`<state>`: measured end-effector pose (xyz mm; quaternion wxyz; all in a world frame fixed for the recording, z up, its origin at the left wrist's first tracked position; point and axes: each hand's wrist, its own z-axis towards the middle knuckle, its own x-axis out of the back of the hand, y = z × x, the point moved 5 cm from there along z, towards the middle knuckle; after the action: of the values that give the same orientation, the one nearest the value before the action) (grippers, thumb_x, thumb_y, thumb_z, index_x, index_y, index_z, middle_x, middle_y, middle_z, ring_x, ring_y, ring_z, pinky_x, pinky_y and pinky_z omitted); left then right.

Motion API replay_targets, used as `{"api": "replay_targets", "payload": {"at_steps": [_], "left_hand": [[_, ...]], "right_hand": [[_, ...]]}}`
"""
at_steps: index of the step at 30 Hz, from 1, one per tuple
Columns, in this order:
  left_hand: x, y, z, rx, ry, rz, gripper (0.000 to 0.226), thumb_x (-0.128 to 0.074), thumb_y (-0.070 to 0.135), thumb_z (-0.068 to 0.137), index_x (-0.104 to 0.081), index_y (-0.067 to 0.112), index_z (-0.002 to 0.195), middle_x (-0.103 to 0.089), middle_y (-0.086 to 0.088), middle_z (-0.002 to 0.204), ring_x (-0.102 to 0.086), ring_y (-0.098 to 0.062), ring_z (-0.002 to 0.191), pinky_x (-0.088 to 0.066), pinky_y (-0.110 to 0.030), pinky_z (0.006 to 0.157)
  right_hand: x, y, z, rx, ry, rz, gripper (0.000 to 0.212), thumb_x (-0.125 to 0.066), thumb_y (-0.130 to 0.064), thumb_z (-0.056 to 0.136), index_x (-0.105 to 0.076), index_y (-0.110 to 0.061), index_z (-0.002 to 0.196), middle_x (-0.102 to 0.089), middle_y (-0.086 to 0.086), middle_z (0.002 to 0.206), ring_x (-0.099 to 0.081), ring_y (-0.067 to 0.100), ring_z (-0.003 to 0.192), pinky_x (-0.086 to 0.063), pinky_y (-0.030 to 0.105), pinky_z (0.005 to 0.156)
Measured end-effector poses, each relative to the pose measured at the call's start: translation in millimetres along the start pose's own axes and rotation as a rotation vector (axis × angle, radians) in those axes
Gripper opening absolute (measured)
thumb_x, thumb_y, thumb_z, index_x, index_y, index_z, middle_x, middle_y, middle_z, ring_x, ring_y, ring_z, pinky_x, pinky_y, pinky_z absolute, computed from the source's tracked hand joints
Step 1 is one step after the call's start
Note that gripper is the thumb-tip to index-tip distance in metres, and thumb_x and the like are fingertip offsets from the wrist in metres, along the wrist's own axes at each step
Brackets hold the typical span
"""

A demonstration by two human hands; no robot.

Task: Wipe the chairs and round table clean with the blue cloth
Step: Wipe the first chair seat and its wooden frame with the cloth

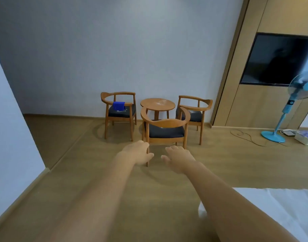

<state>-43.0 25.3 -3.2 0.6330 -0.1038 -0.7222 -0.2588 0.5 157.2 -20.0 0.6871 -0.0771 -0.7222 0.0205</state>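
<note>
A small round wooden table [157, 104] stands against the far wall with three wooden armchairs around it. The blue cloth [119, 106], folded, lies on the dark seat of the left chair [120, 110]. The near chair [164, 131] has its curved back toward the table's right side, and the right chair [193, 114] stands beyond it. My left hand [137, 153] and my right hand [177, 158] are stretched out in front of me, palms down, fingers loosely apart, holding nothing. Both hands are well short of the furniture.
Wooden floor [79, 180] stretches between me and the chairs. A white bed corner [272, 210] is at the lower right. A blue standing fan [287, 109], its cable, a phone and a box sit on the right by the panel with the black TV [277, 60].
</note>
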Motion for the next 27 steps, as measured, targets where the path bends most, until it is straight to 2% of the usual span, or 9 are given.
{"api": "replay_targets", "payload": {"at_steps": [12, 18, 23, 27], "left_hand": [[31.5, -91.8, 168.6, 0.033, -0.026, 0.051, 0.049, -0.048, 0.042, 0.094, -0.040, 0.020, 0.137, -0.041, -0.004, 0.143, -0.044, -0.023, 0.128, -0.043, -0.037, 0.097], [26.0, -107.7, 251.7, 0.038, -0.060, 0.064, 0.050, -0.048, 0.042, 0.093, -0.040, 0.019, 0.137, -0.043, -0.005, 0.141, -0.046, -0.023, 0.125, -0.044, -0.036, 0.095], [33.6, -115.1, 337.8, 0.068, -0.057, 0.036, 0.040, -0.051, 0.041, 0.092, -0.049, 0.019, 0.125, -0.054, -0.004, 0.125, -0.056, -0.019, 0.106, -0.048, -0.032, 0.085], [55.7, -114.8, 405.0, 0.096, -0.018, 0.009, 0.044, -0.051, 0.038, 0.093, -0.046, 0.016, 0.131, -0.051, -0.007, 0.131, -0.053, -0.022, 0.115, -0.045, -0.033, 0.087]], "right_hand": [[-1.8, -18.5, 192.4, -0.032, -0.031, 0.077, 0.045, -0.036, -0.041, 0.098, -0.042, -0.014, 0.134, -0.044, 0.007, 0.139, -0.039, 0.026, 0.129, -0.035, 0.042, 0.104], [-1.8, 2.8, 274.0, -0.025, -0.029, 0.077, 0.045, -0.035, -0.041, 0.099, -0.042, -0.014, 0.134, -0.044, 0.007, 0.139, -0.038, 0.026, 0.129, -0.034, 0.041, 0.104], [6.7, 32.6, 353.5, 0.010, -0.051, 0.084, 0.044, -0.036, -0.041, 0.098, -0.042, -0.015, 0.133, -0.045, 0.006, 0.138, -0.039, 0.026, 0.128, -0.034, 0.043, 0.104], [26.0, 47.1, 423.0, 0.061, -0.027, 0.105, 0.043, -0.038, -0.040, 0.098, -0.043, -0.016, 0.133, -0.045, 0.007, 0.138, -0.039, 0.026, 0.129, -0.036, 0.044, 0.106]]}}
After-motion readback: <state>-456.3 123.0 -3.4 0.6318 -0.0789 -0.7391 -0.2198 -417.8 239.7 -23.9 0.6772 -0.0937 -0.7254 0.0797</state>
